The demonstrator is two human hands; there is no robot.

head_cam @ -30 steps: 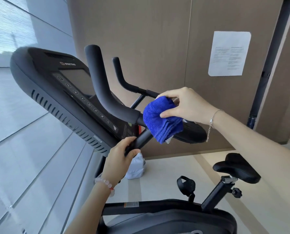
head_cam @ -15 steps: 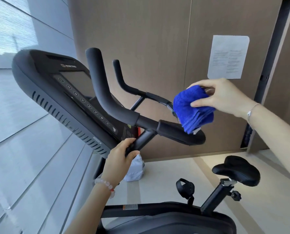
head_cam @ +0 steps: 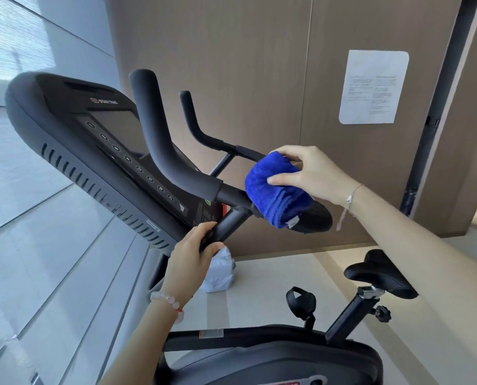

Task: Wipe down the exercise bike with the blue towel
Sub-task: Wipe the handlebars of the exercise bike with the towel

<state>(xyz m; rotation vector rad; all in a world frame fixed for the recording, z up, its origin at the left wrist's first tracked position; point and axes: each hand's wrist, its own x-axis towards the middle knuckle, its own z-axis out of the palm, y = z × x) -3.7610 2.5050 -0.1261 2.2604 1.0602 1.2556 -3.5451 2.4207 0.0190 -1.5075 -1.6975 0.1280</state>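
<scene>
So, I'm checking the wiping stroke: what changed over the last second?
The right hand swept the towel out along the handlebar toward its padded end, then back toward the middle, where it sits now. Its grip on the towel held throughout. The left hand kept holding the post under the console.

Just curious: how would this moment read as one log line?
right hand: holds blue towel on handlebar | left hand: grips handlebar stem

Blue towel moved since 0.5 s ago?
Yes. The blue towel in the right hand slid back left along the armrest pad, toward the handlebar stem.
</scene>
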